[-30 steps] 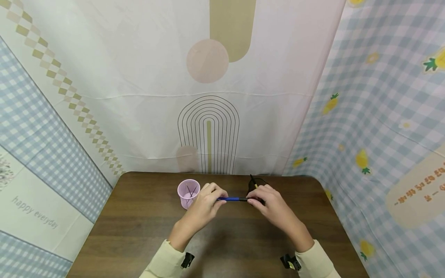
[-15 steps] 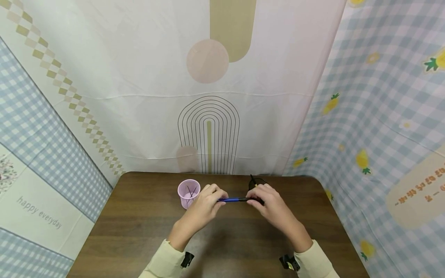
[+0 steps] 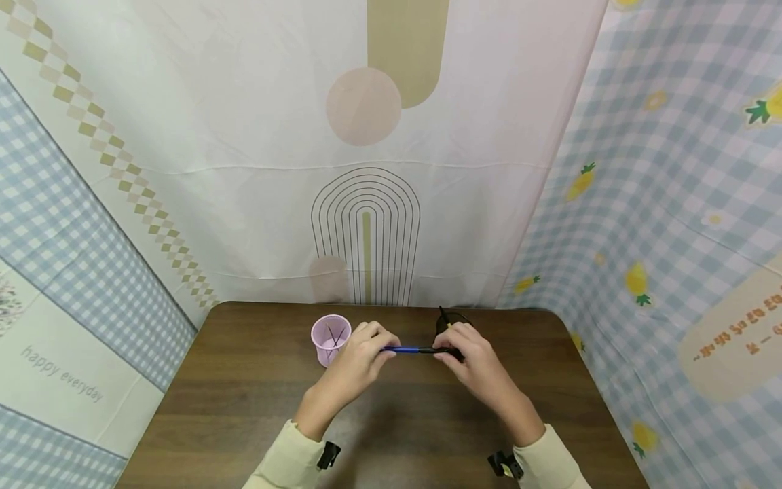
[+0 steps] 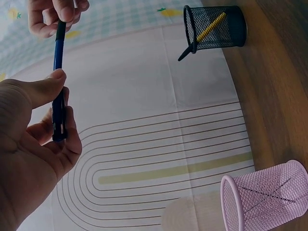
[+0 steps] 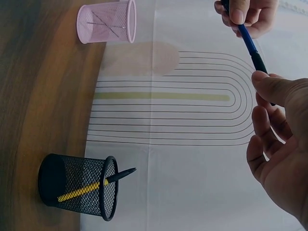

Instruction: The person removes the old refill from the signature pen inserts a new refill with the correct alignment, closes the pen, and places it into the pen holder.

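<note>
Left hand [image 3: 362, 356] opposite right [image 3: 475, 356], pen [image 3: 408, 350] between

The dark brown wood-grain tabletop [image 3: 244, 394] has rounded far corners. Directly on it, toward the far edge, stand two upright mesh pen cups, well apart: a pink pen cup [image 3: 326, 352] at left, a black pen cup [image 5: 82, 174] at right.

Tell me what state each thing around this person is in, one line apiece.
Left hand: pinching the pen's blue portion.
Right hand: pinching its black portion.
Slim blue-and-black pen: held roughly level; capped or not, unclear.
Round pink mesh cup: upright on the brown wooden table.
Round black mesh cup: upright.
Slim yellow-and-black pen: leaning inside it, black end above the rim.
</note>
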`<state>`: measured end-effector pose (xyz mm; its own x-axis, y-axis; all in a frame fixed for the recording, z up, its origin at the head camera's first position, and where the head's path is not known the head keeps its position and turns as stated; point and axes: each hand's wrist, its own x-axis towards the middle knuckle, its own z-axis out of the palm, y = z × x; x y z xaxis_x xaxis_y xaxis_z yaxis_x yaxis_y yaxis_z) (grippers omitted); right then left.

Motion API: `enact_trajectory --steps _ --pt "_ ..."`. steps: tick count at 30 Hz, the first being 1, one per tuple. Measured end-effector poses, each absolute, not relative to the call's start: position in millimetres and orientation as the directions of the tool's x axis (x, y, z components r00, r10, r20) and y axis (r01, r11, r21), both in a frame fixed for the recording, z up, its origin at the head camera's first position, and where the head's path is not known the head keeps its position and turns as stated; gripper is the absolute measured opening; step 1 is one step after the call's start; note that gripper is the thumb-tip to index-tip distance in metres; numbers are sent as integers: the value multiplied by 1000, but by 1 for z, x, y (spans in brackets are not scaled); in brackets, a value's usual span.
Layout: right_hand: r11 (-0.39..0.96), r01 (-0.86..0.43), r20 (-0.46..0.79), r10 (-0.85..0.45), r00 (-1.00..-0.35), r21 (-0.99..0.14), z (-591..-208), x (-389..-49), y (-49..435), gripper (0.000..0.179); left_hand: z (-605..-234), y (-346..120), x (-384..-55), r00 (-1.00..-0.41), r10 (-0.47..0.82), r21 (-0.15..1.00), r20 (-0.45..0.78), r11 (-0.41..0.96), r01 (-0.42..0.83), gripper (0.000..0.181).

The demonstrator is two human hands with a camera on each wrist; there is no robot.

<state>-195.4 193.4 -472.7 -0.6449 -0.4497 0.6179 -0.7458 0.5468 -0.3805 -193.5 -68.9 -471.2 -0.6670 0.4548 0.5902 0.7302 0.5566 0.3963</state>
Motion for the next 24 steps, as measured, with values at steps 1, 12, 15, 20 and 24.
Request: enact_trajectory --steps 1,12,15,20,24 --pt "547 -743 615 -447 -649 -385 -473 -195 193 31 -471 -69 -194 -666 455 394 591 558 730 10" --pt "589 -699 570 -435 -698 -407 -472 -193 195 39 -468 -70 -192 -641 446 357 625 566 743 11" --pt "598 -683 538 -443 -717 -418 -470 -193 195 39 -467 -70 -192 -640 447 350 624 572 742 11" --pt "607 -674 511 -455 -730 -422 -465 -193 195 27 -466 -69 -191 -640 450 327 623 593 736 11" --pt "608 -683 518 -463 -719 -405 -464 -194 195 15 -465 -69 -190 -635 452 309 626 604 735 11"
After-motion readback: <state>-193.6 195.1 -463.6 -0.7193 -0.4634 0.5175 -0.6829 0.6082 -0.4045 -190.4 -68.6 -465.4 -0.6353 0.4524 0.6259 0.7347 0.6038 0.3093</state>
